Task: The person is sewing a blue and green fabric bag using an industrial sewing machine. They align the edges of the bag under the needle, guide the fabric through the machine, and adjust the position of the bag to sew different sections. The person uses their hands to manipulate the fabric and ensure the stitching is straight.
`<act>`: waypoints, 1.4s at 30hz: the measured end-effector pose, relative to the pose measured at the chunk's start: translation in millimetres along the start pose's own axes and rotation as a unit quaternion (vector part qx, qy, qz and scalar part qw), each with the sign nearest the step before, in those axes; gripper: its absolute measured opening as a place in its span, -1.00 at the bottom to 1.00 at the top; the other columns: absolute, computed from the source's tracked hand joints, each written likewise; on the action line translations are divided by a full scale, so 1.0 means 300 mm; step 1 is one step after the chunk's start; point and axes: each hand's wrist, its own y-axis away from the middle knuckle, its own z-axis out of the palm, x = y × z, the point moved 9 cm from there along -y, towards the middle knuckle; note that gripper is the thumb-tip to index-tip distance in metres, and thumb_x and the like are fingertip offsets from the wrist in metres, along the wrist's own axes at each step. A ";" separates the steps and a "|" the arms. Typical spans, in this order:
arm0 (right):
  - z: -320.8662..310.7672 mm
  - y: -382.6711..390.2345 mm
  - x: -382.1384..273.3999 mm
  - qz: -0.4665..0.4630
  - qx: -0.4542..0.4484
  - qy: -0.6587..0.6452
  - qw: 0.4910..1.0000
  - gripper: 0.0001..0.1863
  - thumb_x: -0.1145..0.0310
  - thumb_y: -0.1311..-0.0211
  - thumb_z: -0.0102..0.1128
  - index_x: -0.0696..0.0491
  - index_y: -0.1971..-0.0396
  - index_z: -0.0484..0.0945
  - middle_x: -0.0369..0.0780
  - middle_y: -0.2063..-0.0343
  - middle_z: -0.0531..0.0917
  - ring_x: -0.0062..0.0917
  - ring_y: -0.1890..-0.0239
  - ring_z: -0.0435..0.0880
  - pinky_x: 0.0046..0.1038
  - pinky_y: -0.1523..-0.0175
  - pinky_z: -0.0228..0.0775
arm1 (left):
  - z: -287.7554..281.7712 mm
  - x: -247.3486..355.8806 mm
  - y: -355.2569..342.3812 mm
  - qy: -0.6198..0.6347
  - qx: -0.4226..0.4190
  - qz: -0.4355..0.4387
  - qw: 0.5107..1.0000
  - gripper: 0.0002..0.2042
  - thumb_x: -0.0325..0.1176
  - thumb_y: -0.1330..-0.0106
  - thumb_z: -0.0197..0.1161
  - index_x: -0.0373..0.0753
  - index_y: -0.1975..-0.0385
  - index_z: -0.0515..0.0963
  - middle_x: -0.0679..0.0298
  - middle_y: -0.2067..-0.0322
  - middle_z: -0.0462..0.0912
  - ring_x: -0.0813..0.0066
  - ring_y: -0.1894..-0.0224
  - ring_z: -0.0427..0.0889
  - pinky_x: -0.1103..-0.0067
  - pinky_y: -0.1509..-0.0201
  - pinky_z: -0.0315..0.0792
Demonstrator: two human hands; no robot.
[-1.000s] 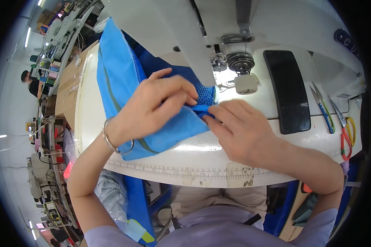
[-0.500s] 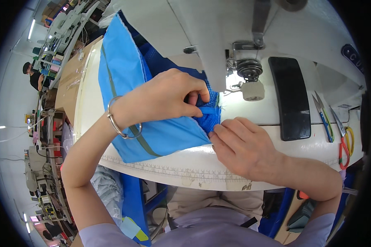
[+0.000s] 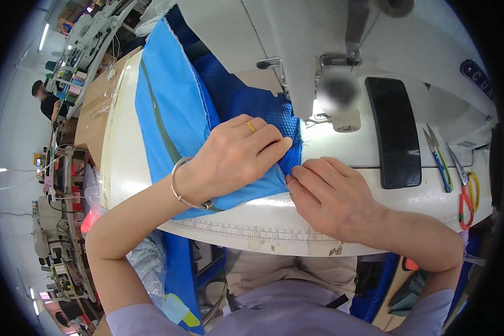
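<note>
A light blue fabric piece [image 3: 162, 95] with a dark green strip lies on the sewing table, joined to or lying over darker blue mesh fabric [image 3: 224, 84]. My left hand [image 3: 235, 159], with a ring and a bangle, is closed over the fabric, its fingertips on the mesh close to the edge. My right hand [image 3: 336, 196] pinches the near corner of the fabric. Just beyond the hands stands the sewing machine [image 3: 299, 61], its needle area lit. Loose threads stick out from the mesh edge. The fabric under my left palm is hidden.
Right of the machine head lies a black phone-like slab [image 3: 393, 131]. Thread snips [image 3: 439, 159] and scissors with red and yellow handles [image 3: 466, 193] lie farther right. A ruler scale [image 3: 274, 235] runs along the table's front edge. Other machines and a person [image 3: 47, 103] are at far left.
My left hand has turned palm-down and moved slightly nearer me, covering the fold it was pinching. More dark mesh shows beyond it. My right hand stays at the corner.
</note>
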 end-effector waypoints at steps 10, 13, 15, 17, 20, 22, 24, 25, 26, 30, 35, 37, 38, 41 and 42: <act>0.003 0.004 -0.001 -0.002 -0.005 0.002 1.000 -0.74 0.52 0.08 0.28 0.34 0.34 0.65 -0.14 0.33 0.60 -0.40 0.22 0.53 -0.44 0.13 0.49 | 0.018 -0.064 -0.017 0.084 -0.010 -0.073 0.994 -0.69 -0.59 -0.04 0.43 -0.27 0.15 0.67 0.25 0.29 0.66 0.27 0.33 0.66 0.46 0.33 0.57; 0.007 0.002 -0.001 0.001 -0.010 -0.002 1.000 -0.73 0.51 0.08 0.29 0.34 0.32 0.66 -0.15 0.34 0.59 -0.40 0.22 0.53 -0.44 0.12 0.48 | 0.019 -0.057 -0.011 0.091 0.001 -0.045 0.995 -0.68 -0.58 -0.02 0.41 -0.29 0.16 0.67 0.23 0.28 0.65 0.28 0.31 0.67 0.45 0.32 0.59; 0.009 0.000 0.000 0.002 -0.017 -0.003 1.000 -0.71 0.51 0.08 0.29 0.34 0.30 0.66 -0.14 0.33 0.60 -0.39 0.21 0.53 -0.43 0.11 0.49 | 0.021 -0.046 -0.010 0.083 0.010 -0.013 0.996 -0.68 -0.56 -0.01 0.39 -0.30 0.16 0.67 0.21 0.27 0.65 0.29 0.30 0.67 0.45 0.30 0.59; 0.010 0.003 0.001 0.003 -0.024 -0.001 1.000 -0.69 0.50 0.07 0.29 0.35 0.28 0.67 -0.13 0.31 0.60 -0.38 0.19 0.54 -0.42 0.10 0.49 | 0.023 -0.017 -0.012 0.037 -0.044 0.006 0.998 -0.67 -0.52 -0.02 0.37 -0.32 0.14 0.67 0.21 0.24 0.65 0.30 0.27 0.68 0.45 0.25 0.61; 0.003 -0.003 0.006 0.001 -0.024 -0.006 1.000 -0.66 0.49 0.07 0.29 0.36 0.24 0.66 -0.10 0.28 0.61 -0.35 0.17 0.56 -0.39 0.07 0.50 | 0.020 0.028 -0.002 -0.003 -0.063 -0.016 0.998 -0.66 -0.47 -0.04 0.33 -0.33 0.11 0.67 0.21 0.21 0.65 0.32 0.24 0.68 0.46 0.17 0.62; 0.002 -0.008 0.007 0.001 -0.035 -0.006 0.999 -0.65 0.49 0.07 0.29 0.36 0.23 0.65 -0.09 0.27 0.62 -0.34 0.16 0.57 -0.38 0.07 0.51 | 0.016 0.030 0.006 -0.009 -0.043 -0.036 0.998 -0.64 -0.46 -0.05 0.32 -0.33 0.09 0.67 0.22 0.19 0.65 0.33 0.21 0.68 0.47 0.13 0.62; 0.000 -0.014 0.003 -0.003 -0.041 -0.004 0.999 -0.65 0.49 0.07 0.29 0.35 0.23 0.65 -0.08 0.25 0.62 -0.32 0.16 0.59 -0.37 0.07 0.52 | 0.004 0.024 0.019 -0.008 -0.015 -0.042 0.999 -0.63 -0.45 -0.04 0.33 -0.31 0.08 0.67 0.23 0.17 0.65 0.34 0.20 0.68 0.47 0.09 0.62; -0.002 -0.014 0.001 -0.006 -0.043 -0.002 0.999 -0.65 0.49 0.07 0.29 0.35 0.23 0.65 -0.08 0.25 0.62 -0.32 0.15 0.59 -0.37 0.07 0.53 | 0.002 0.021 0.025 -0.007 0.001 -0.041 0.999 -0.63 -0.45 -0.04 0.33 -0.30 0.09 0.67 0.23 0.18 0.65 0.35 0.20 0.67 0.47 0.10 0.62; 0.001 -0.015 0.001 -0.006 -0.047 0.001 0.999 -0.65 0.49 0.08 0.30 0.34 0.23 0.65 -0.07 0.24 0.63 -0.32 0.15 0.60 -0.37 0.06 0.53 | 0.007 0.015 0.034 -0.005 0.018 -0.040 0.999 -0.64 -0.45 -0.04 0.33 -0.29 0.09 0.68 0.23 0.19 0.65 0.35 0.21 0.67 0.47 0.11 0.62; 0.006 -0.013 0.016 0.003 -0.047 0.006 0.999 -0.66 0.49 0.07 0.33 0.30 0.22 0.66 -0.08 0.19 0.64 -0.30 0.11 0.62 -0.33 0.03 0.57 | 0.024 -0.017 0.048 0.006 0.061 -0.045 0.997 -0.67 -0.44 -0.03 0.33 -0.25 0.14 0.70 0.25 0.23 0.66 0.37 0.25 0.67 0.49 0.16 0.61; 0.005 -0.021 0.041 0.032 -0.042 0.016 0.998 -0.67 0.51 0.05 0.41 0.26 0.20 0.67 -0.10 0.13 0.65 -0.28 0.07 0.64 -0.31 0.01 0.59 | 0.035 -0.060 0.034 0.014 0.079 -0.064 0.995 -0.75 -0.46 -0.01 0.35 -0.22 0.25 0.70 0.33 0.29 0.66 0.40 0.31 0.66 0.51 0.25 0.59; 0.006 -0.029 0.057 0.044 -0.048 0.016 0.998 -0.66 0.51 0.04 0.43 0.26 0.19 0.67 -0.11 0.12 0.66 -0.28 0.07 0.64 -0.31 0.02 0.59 | 0.036 -0.080 0.031 0.012 0.088 -0.069 0.994 -0.77 -0.48 -0.01 0.35 -0.21 0.28 0.70 0.35 0.31 0.67 0.41 0.32 0.66 0.52 0.27 0.58; 0.006 -0.030 0.067 0.053 -0.051 0.017 0.997 -0.66 0.51 0.03 0.44 0.26 0.18 0.67 -0.12 0.11 0.66 -0.28 0.07 0.64 -0.31 0.03 0.59 | 0.038 -0.088 0.026 0.013 0.098 -0.068 0.993 -0.78 -0.49 -0.01 0.35 -0.20 0.29 0.70 0.36 0.32 0.67 0.42 0.33 0.66 0.53 0.28 0.58; 0.008 -0.038 0.073 0.063 -0.053 0.014 0.996 -0.65 0.49 0.01 0.45 0.26 0.17 0.67 -0.13 0.09 0.66 -0.27 0.07 0.64 -0.30 0.03 0.59 | 0.037 -0.104 0.037 0.027 0.120 -0.074 0.990 -0.80 -0.51 -0.01 0.35 -0.19 0.31 0.70 0.36 0.34 0.69 0.43 0.35 0.66 0.55 0.30 0.57; 0.007 -0.038 0.072 0.061 -0.054 0.015 0.997 -0.65 0.49 0.01 0.45 0.27 0.17 0.67 -0.13 0.09 0.66 -0.27 0.07 0.64 -0.30 0.03 0.59 | 0.033 -0.109 0.041 0.032 0.125 -0.077 0.989 -0.80 -0.51 -0.01 0.35 -0.19 0.32 0.70 0.36 0.35 0.70 0.43 0.35 0.66 0.55 0.31 0.57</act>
